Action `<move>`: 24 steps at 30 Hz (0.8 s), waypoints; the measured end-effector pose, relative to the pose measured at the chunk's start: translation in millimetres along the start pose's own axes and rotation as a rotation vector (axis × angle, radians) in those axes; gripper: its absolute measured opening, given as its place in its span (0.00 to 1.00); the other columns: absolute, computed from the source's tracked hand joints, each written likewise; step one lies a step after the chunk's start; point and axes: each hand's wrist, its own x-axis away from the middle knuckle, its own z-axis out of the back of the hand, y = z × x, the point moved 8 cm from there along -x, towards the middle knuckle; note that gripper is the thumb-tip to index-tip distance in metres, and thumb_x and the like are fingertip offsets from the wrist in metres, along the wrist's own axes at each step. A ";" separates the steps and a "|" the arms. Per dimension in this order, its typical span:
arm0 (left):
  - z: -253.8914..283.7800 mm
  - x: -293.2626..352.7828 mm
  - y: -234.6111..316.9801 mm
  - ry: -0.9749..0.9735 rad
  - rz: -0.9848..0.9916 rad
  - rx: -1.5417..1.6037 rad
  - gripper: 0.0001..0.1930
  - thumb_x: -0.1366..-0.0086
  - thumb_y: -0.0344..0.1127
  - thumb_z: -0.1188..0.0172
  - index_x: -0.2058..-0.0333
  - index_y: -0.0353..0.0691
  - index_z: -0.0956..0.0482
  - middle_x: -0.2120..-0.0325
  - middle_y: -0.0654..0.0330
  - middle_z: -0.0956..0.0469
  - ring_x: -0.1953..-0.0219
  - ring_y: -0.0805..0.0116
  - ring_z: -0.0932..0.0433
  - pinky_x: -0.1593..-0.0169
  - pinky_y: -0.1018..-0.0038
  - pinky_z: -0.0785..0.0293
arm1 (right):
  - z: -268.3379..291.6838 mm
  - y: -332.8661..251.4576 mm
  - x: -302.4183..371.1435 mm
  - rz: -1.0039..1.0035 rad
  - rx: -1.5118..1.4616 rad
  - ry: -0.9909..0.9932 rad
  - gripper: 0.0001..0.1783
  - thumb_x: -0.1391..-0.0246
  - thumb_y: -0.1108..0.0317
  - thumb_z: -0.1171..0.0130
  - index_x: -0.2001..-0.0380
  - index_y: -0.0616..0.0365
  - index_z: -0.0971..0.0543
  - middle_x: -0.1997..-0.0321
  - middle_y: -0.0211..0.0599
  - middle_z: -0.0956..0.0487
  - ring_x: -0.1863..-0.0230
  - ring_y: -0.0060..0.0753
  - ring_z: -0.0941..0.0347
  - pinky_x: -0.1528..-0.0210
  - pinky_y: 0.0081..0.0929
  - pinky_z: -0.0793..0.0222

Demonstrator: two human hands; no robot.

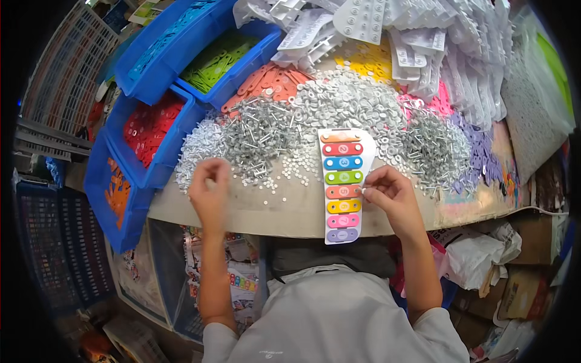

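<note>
A toy xylophone (pixel 344 192) with a white base and a column of coloured bars lies on the table, its lower end at the front edge. White round caps show on the ends of the upper bars; darker spots show on the lower ones. My right hand (pixel 392 196) is at its right side, thumb and fingertips pinched on a small white cap at the coral bar's right end. My left hand (pixel 210 189) is slightly blurred, fingers curled into a pinch, near a heap of small white pieces (pixel 198 151). Whatever it may hold is hidden.
Heaps of metal pins (pixel 261 136), white rings (pixel 348 100) and purple bars (pixel 481 154) cover the table's back half. Blue bins (pixel 158 166) of coloured bars stand at left. White xylophone bases (pixel 448 36) pile up at back right, beside a plastic bag (pixel 535 91).
</note>
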 end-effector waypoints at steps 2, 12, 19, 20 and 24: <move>-35.7 21.9 9.5 -0.178 0.171 0.276 0.05 0.34 0.26 0.35 0.60 0.36 0.18 0.69 0.65 0.19 0.67 0.82 0.24 0.63 0.83 0.28 | -8.0 5.9 -2.3 -0.056 -0.062 -0.029 0.10 0.42 0.80 0.38 0.58 0.61 0.24 0.60 0.29 0.22 0.59 0.18 0.24 0.55 0.19 0.24; -149.0 86.2 36.2 -0.733 0.660 0.869 0.08 0.32 0.29 0.36 0.57 0.31 0.17 0.70 0.59 0.16 0.72 0.79 0.21 0.69 0.82 0.27 | -3.7 11.0 0.1 -0.105 -0.040 -0.001 0.11 0.43 0.76 0.35 0.59 0.59 0.25 0.62 0.28 0.22 0.61 0.17 0.25 0.58 0.19 0.25; -165.5 84.6 31.0 -0.848 0.665 0.757 0.10 0.32 0.30 0.36 0.55 0.31 0.19 0.71 0.60 0.16 0.73 0.80 0.22 0.71 0.85 0.29 | 12.4 26.6 -4.7 -0.187 0.131 0.033 0.11 0.41 0.71 0.33 0.66 0.54 0.29 0.78 0.24 0.25 0.80 0.16 0.29 0.80 0.16 0.39; -166.6 85.2 31.5 -0.877 0.663 0.731 0.13 0.32 0.31 0.35 0.51 0.31 0.22 0.72 0.61 0.17 0.73 0.80 0.23 0.71 0.85 0.30 | 14.0 27.9 -4.8 -0.205 0.156 0.044 0.12 0.40 0.70 0.33 0.66 0.54 0.30 0.80 0.24 0.26 0.83 0.16 0.30 0.83 0.16 0.42; -164.3 77.2 26.7 -0.767 0.503 0.528 0.25 0.33 0.34 0.32 0.43 0.31 0.31 0.75 0.61 0.18 0.74 0.80 0.23 0.72 0.85 0.32 | 6.6 26.5 -3.5 -0.267 0.199 0.010 0.12 0.37 0.65 0.35 0.64 0.54 0.30 0.81 0.26 0.25 0.84 0.17 0.29 0.84 0.16 0.41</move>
